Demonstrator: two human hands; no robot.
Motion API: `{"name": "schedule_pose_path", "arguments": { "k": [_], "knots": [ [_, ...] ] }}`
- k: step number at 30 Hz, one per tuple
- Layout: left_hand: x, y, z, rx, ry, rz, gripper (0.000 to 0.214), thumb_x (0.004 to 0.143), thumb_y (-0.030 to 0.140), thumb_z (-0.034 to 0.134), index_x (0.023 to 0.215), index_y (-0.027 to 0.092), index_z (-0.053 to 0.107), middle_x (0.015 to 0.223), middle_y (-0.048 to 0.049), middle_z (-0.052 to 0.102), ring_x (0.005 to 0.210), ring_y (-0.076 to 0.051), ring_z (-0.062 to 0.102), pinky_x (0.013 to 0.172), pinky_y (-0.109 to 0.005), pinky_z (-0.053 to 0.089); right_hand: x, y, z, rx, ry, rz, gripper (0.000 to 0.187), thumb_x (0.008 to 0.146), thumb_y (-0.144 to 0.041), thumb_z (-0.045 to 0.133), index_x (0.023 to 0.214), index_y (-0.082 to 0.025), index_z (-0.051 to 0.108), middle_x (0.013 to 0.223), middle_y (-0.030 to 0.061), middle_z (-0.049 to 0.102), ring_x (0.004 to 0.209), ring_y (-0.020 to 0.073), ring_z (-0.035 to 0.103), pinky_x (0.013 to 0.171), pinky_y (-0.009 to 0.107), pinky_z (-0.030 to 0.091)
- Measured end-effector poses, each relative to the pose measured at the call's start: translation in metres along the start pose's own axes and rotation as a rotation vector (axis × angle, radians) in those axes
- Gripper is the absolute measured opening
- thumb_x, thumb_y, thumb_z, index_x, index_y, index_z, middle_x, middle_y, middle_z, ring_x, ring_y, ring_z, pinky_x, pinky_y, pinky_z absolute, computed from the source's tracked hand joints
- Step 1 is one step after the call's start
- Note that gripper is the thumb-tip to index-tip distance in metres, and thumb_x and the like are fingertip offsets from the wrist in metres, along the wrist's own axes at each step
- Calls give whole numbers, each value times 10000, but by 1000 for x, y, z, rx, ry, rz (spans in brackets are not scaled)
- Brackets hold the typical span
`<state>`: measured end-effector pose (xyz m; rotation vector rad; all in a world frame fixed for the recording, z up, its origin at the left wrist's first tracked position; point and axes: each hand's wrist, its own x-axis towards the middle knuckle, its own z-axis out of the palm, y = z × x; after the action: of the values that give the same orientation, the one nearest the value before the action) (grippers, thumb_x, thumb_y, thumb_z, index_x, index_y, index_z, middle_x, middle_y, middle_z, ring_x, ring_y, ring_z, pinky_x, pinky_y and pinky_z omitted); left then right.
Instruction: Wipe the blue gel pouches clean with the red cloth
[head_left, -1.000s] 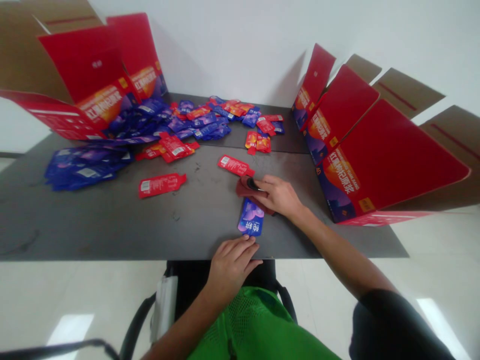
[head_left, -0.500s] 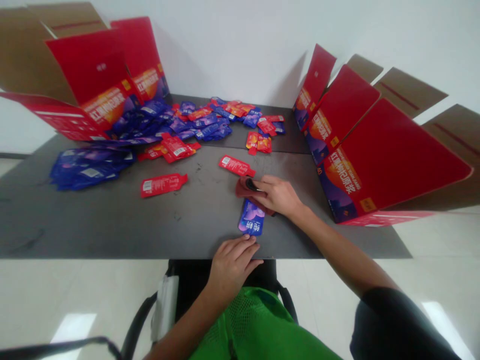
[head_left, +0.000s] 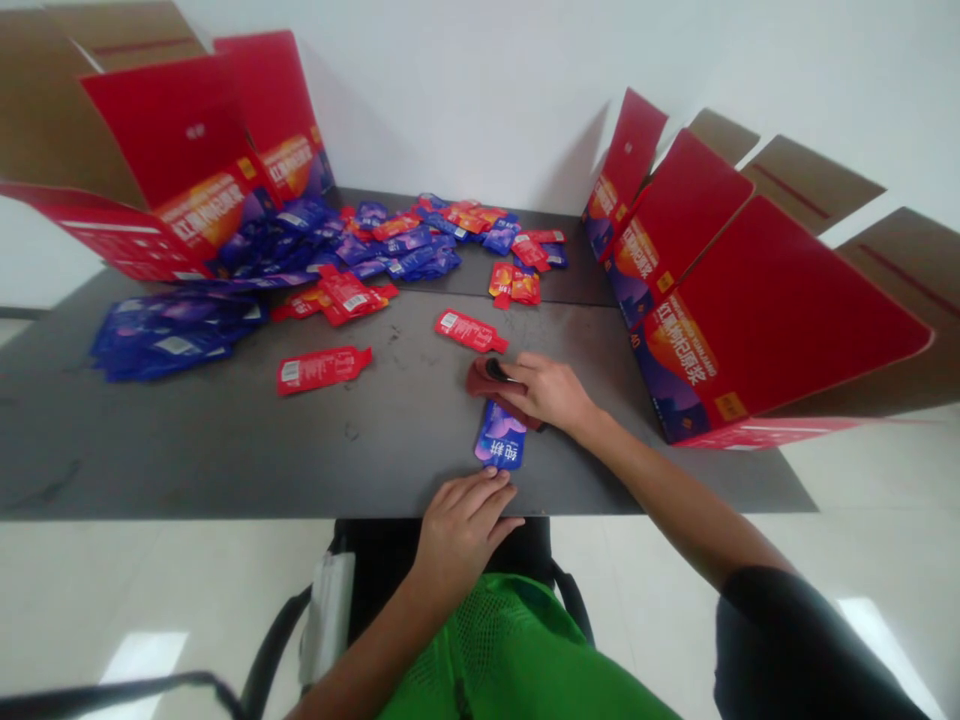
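A blue pouch [head_left: 501, 440] lies flat near the table's front edge, its far end covered by a reddish-brown cloth [head_left: 484, 383]. My right hand [head_left: 551, 392] is closed on that cloth and presses it over the pouch; a small black item [head_left: 496, 369] shows in the cloth's fold, its kind unclear. At the pouch's near end, the fingertips of my left hand [head_left: 469, 515] touch its edge, with the fingers stretched out flat. Just beyond the cloth is a red pouch [head_left: 470, 330], and another red pouch [head_left: 324, 370] lies farther left.
Large open red cartons stand at the left [head_left: 172, 140] and at the right [head_left: 720, 300]. Mixed blue and red pouches [head_left: 420, 245] are heaped along the back of the grey table [head_left: 405, 440]. A stack of blue pouches [head_left: 176, 335] sits at the left.
The view has shifted very slightly. Both hands, the cloth and the blue pouch keep almost the same places.
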<state>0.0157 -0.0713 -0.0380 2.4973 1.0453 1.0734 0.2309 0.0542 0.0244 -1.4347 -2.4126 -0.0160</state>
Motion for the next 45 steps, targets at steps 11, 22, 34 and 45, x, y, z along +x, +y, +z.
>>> {"name": "schedule_pose_path", "arguments": {
  "k": [11, 22, 34, 45],
  "knots": [
    [-1, -1, 0, 8, -25, -9, 255, 955, 378, 679, 1129, 200, 728, 1151, -51, 763, 1069, -245, 701, 892, -403, 542, -32, -38, 15, 118, -57, -102, 331, 1003, -441, 580, 1211, -215, 704, 908, 40, 641, 806, 160, 586, 673, 265, 413],
    [11, 2, -15, -22, -92, -47, 265, 1003, 365, 602, 1198, 205, 685, 1185, -68, 724, 1141, -244, 635, 980, -422, 502, -33, 21, -18, 6, 300, 265, 356, 1009, -462, 520, 1175, -215, 717, 880, 53, 605, 784, 181, 572, 658, 277, 415],
    [45, -9, -12, 373, -144, -269, 558, 1001, 544, 502, 1383, 144, 571, 1067, -144, 624, 939, -300, 563, 798, -425, 471, -69, 29, -8, 181, 462, 430, 333, 980, -463, 562, 1080, -202, 744, 847, 49, 589, 772, 198, 594, 709, 303, 473],
    [59, -12, -7, 183, -148, -271, 203, 1022, 288, 539, 1160, 203, 662, 968, -54, 677, 905, -230, 646, 826, -369, 416, -69, 33, -8, 255, 443, 450, 363, 975, -462, 580, 1179, -205, 734, 819, 30, 582, 789, 191, 611, 714, 289, 459]
  ]
}}
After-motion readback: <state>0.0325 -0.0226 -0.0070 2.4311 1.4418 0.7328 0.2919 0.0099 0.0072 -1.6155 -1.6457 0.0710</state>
